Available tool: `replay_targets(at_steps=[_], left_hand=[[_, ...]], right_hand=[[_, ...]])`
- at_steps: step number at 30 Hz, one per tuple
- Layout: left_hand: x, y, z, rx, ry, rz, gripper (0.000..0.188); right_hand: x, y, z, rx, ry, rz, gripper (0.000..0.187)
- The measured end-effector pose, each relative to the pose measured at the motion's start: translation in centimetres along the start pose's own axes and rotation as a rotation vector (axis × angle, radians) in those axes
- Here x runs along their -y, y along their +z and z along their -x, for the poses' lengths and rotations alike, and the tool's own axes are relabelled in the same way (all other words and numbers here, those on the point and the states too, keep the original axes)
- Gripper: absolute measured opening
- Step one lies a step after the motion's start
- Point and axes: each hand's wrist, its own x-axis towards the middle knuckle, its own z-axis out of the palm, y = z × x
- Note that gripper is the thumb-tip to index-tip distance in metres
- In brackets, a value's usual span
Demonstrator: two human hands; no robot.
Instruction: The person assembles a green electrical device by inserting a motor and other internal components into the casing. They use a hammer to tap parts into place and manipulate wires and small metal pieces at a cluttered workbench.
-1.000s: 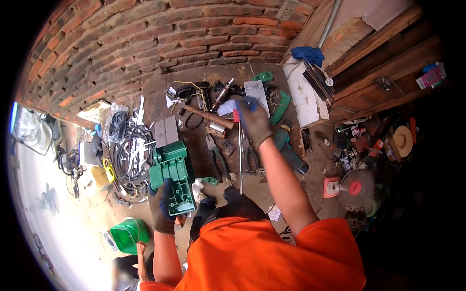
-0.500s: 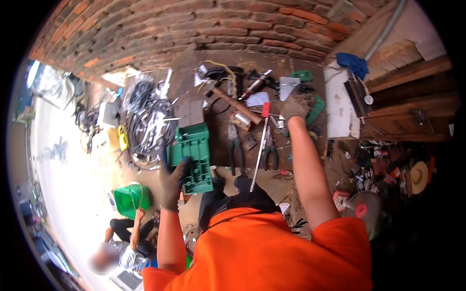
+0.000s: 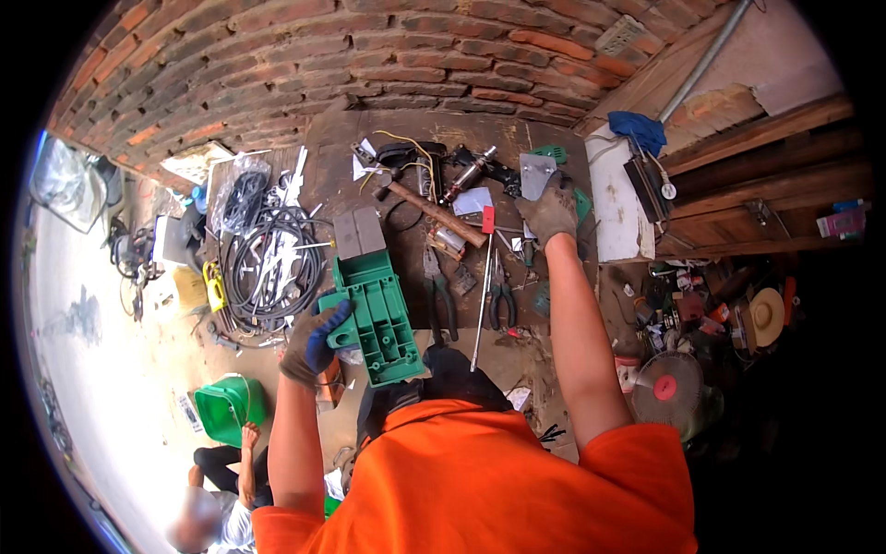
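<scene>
Left hand, gloved, left of centre frame: clamped on the green plastic housing, with blue-coated fingers over its left side. Housing at mid-frame, tilted, ribbed compartments facing the camera. Right hand, also gloved, right of centre in the upper half: back of glove toward camera, finger closure and any grip cannot be told. It lies just below a grey metal plate and beside a curved green part.

Next to the housing: a flat grey block at its upper end. Between the hands, on the dark wooden bench: a hammer, wooden handle slanting down to the right; pliers and a second pair, handles toward the bottom of frame. Between the pliers, a long thin rod with a red top end. Above the hammer handle, a white paper and a metal cylinder.

Farther out: coiled black cable, left of centre; green bucket, lower left, with another person's hand near it, contact unclear. Fan and straw hat, right side. Blue cloth, upper right. Brick wall across the top.
</scene>
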Motion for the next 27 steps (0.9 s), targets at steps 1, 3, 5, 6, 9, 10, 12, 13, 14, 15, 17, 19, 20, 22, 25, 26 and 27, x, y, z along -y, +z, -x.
replay_targets(at_steps=[1, 3, 5, 6, 9, 10, 12, 13, 14, 15, 17, 19, 20, 22, 25, 26, 27], left_hand=[[0.1, 0.3, 0.0, 0.008, 0.031, 0.018, 0.039], [0.2, 1.7, 0.2, -0.018, 0.069, 0.122, 0.041], [0.4, 3.8, 1.1, -0.121, 0.111, 0.231, 0.047], [0.5, 4.5, 1.4, -0.150, 0.137, 0.235, 0.048], [0.6, 5.5, 1.4, -0.245, 0.266, -0.053, 0.057], [0.5, 6.1, 1.1, -0.269, 0.196, 0.110, 0.063], [0.8, 6.7, 0.7, -0.247, 0.234, 0.220, 0.072], [1.7, 6.6, 0.2, -0.226, 0.232, 0.243, 0.074], [2.2, 6.7, 0.0, -0.200, 0.237, 0.365, 0.074], [2.6, 7.0, 0.2, -0.179, 0.256, 0.454, 0.074], [2.5, 7.3, 0.3, -0.148, 0.281, 0.514, 0.073], [2.3, 6.8, 0.3, -0.148, 0.298, 0.455, 0.074], [2.7, 6.4, 0.2, -0.160, 0.298, 0.391, 0.075], [3.6, 5.7, -0.2, -0.179, 0.295, 0.262, 0.076], [4.6, 5.8, 0.0, -0.158, 0.311, 0.318, 0.080], [5.2, 5.8, 0.0, -0.168, 0.331, 0.321, 0.080], [5.7, 5.7, -0.2, -0.138, 0.344, 0.364, 0.083]], right_hand=[[0.3, -0.7, 1.1, -0.086, -0.047, 0.011, 0.110], [0.6, -1.8, 2.6, -0.095, -0.075, -0.013, 0.108], [1.6, -3.9, 4.9, -0.031, -0.109, -0.055, 0.107], [2.7, -5.9, 6.5, 0.033, -0.125, -0.089, 0.108], [3.7, -7.4, 10.4, 0.077, -0.167, -0.115, 0.108], [4.0, -7.4, 11.7, 0.068, -0.189, -0.117, 0.108], [5.6, -7.4, 14.5, 0.103, -0.261, -0.086, 0.107], [6.1, -7.8, 16.1, 0.110, -0.285, -0.072, 0.107], [6.8, -8.0, 17.6, 0.134, -0.342, -0.107, 0.107], [7.6, -8.2, 19.2, 0.159, -0.398, -0.143, 0.107], [8.4, -7.2, 21.7, 0.183, -0.465, -0.150, 0.107], [8.6, -5.1, 23.3, 0.153, -0.523, -0.102, 0.100], [9.0, -4.4, 23.9, 0.137, -0.554, -0.078, 0.097], [10.0, -3.7, 25.1, 0.218, -0.530, -0.037, 0.099], [10.6, -2.5, 26.1, 0.203, -0.577, 0.019, 0.101], [10.7, -2.2, 26.4, 0.195, -0.592, 0.036, 0.101], [10.8, -2.0, 26.6, 0.187, -0.606, 0.053, 0.101]])
